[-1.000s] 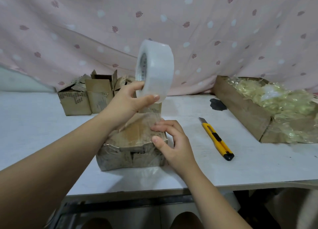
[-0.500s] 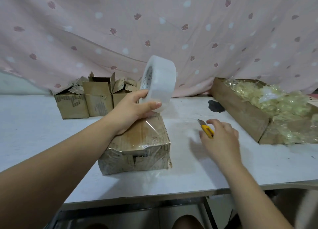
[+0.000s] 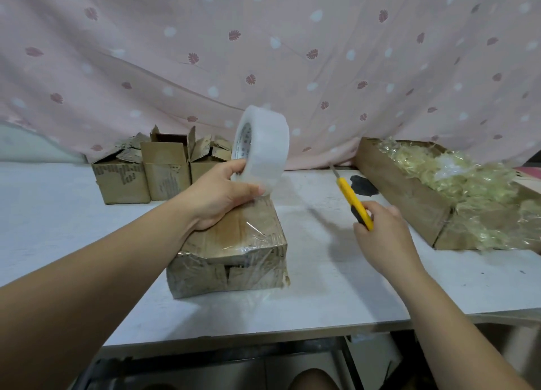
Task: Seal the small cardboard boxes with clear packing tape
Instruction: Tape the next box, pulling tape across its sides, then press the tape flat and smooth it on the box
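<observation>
Reference item: the cardboard box (image 3: 231, 252), which sits on the white table (image 3: 322, 301) a little back from the table's near edge. Clear film covers the top and front face of the box (the front flaps show a dark gap under the film).

1. Left hand (image 3: 216, 196): it lies over the box's top. Your fingers are curled into the core of the tape roll (image 3: 263, 152) and your thumb is pressed on its outer face. The roll stands on edge just above the far top edge of the box.
2. Right hand (image 3: 380, 231): it is to the right of the box, apart from it. Your fingers are clenched round the rear end of the yellow utility knife (image 3: 351, 199). The knife is lifted off the table, with its tip pointing away from you (the tip is blurred).
3. Behind the box, to the left: three small boxes (image 3: 165, 170) stand side by side with their top flaps up and ragged.
4. Behind the box, to the right: a long cardboard tray (image 3: 409, 196) is filled with crumpled clear film (image 3: 453, 178). A dark patch (image 3: 363, 184) marks the table between the tray and the knife.
5. Beyond all items: a pink patterned curtain (image 3: 263, 52) hangs along the far side of the table.
</observation>
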Available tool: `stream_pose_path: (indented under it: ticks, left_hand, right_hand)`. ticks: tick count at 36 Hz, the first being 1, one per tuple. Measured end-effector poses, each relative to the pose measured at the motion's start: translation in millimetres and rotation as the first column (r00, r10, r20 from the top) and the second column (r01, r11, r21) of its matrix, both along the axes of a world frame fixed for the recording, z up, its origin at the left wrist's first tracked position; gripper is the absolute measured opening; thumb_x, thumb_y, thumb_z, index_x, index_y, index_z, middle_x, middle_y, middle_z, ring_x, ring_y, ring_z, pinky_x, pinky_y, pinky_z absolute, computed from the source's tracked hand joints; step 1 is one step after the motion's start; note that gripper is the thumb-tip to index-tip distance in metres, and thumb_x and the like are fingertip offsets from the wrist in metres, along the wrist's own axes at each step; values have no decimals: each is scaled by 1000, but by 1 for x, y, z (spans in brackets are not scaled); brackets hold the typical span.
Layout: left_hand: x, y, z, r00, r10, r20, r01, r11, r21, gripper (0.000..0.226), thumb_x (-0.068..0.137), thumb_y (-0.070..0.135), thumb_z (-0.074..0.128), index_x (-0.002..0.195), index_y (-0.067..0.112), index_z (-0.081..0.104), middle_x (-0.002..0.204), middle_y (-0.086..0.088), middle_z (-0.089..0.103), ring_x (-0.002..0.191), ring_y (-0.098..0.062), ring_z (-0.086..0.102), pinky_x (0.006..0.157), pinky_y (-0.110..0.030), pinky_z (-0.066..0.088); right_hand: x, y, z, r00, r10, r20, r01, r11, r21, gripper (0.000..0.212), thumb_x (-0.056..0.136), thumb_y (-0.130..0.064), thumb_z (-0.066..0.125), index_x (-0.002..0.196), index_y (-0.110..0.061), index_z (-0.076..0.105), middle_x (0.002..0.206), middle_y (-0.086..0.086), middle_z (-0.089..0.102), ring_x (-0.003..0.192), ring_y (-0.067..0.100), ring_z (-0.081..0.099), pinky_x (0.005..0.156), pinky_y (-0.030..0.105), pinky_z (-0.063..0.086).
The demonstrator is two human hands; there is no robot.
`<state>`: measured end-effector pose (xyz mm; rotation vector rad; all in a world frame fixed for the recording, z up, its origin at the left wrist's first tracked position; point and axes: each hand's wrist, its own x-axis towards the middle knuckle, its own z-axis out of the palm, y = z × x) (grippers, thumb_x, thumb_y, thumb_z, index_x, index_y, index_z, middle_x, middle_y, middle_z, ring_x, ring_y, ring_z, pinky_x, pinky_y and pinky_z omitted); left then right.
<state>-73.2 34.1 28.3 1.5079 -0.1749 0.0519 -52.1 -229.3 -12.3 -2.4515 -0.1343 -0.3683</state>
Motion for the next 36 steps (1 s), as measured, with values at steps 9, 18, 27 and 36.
stream_pose_path:
  ticks: [9,18,27,36]
  left_hand:
    - [1,-2,-2,999,33,-6,-34,999,-40,40,83,-10,62,116,11,62,123,-24,61,105,-33,63,95,-42,52]
    - [2,-1,-2,1000,-4,17,5,1000,-25,34,87,-5,61,114,16,62,109,-7,67,89,-17,67,75,-21,55]
    - [5,0,-4,1000,19,23,-18,999,-36,33,82,-7,65,106,16,66,111,-13,66,95,-23,66,82,-27,57]
    - [5,-2,-3,1000,29,10,-28,999,-44,35,81,-11,65,106,14,66,116,-17,65,94,-24,67,88,-33,56]
  right_hand:
    - [-32,-5,39,881,453,136,-444,891,-96,30,88,-14,63,90,-44,62,79,-16,64,68,4,56,58,9,39]
    - [-31,-1,62,841,541,-13,-499,765,-407,22,87,-52,57,107,-49,66,69,-18,60,79,-5,52,65,14,39]
    - [-28,13,75,833,553,3,-435,658,-615,24,93,-54,48,106,-42,63,67,-13,55,64,3,49,54,22,34]
    - [-23,24,88,831,556,12,-375,578,-725,25,93,-55,44,103,-39,61,72,-8,59,68,6,50,58,28,39]
